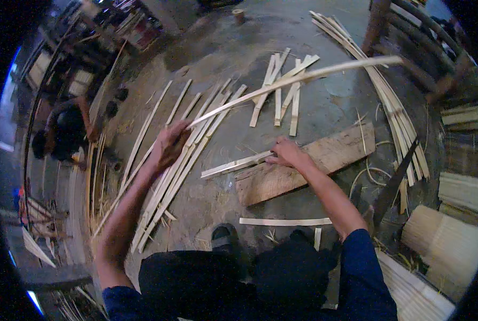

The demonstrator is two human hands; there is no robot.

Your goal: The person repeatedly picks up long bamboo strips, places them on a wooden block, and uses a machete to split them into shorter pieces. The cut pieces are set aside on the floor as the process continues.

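My left hand is closed round one end of a long, pale bamboo strip. The strip slants up and away to the far right, above the floor. My right hand has its fingers bent over the end of some short bamboo strips, beside the top edge of a thick wooden plank. Its fingertips are partly hidden, but they seem to pinch the strips. Under my left forearm lie several long split strips, roughly side by side.
Shorter bamboo pieces lie crossed farther off. Long strips form a bundle at right, near a dark blade. Rolled slatted material stands at lower right. One strip lies before my feet. Another person crouches at left.
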